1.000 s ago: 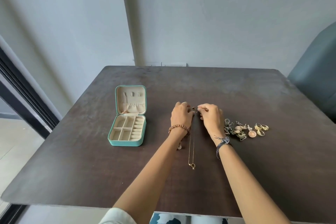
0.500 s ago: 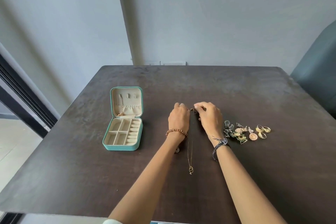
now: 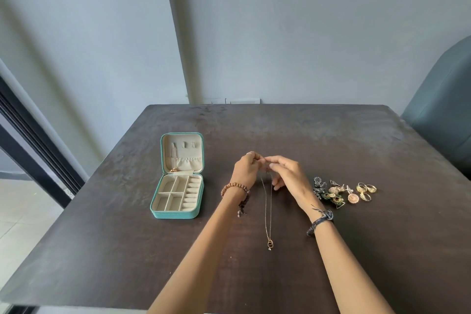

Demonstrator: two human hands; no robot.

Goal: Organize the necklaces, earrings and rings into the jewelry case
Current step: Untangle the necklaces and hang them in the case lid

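Your left hand (image 3: 245, 170) and right hand (image 3: 288, 173) are both pinching the necklace (image 3: 268, 211) top, pendant trailing on the table (image 3: 331, 135). The jewelry case (image 3: 178, 199) is sitting open left; earrings (image 3: 331, 192) and rings (image 3: 366, 190) are lying right.

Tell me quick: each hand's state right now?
Left hand: pinching the top end of the necklace.
Right hand: pinching the same necklace end.

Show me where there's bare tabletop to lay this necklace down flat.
Free: the wide strip of table beyond both hands up to the far edge, and the near-left patch in front of the jewelry case. Crowded: right of the right hand, where the earrings and rings cluster.
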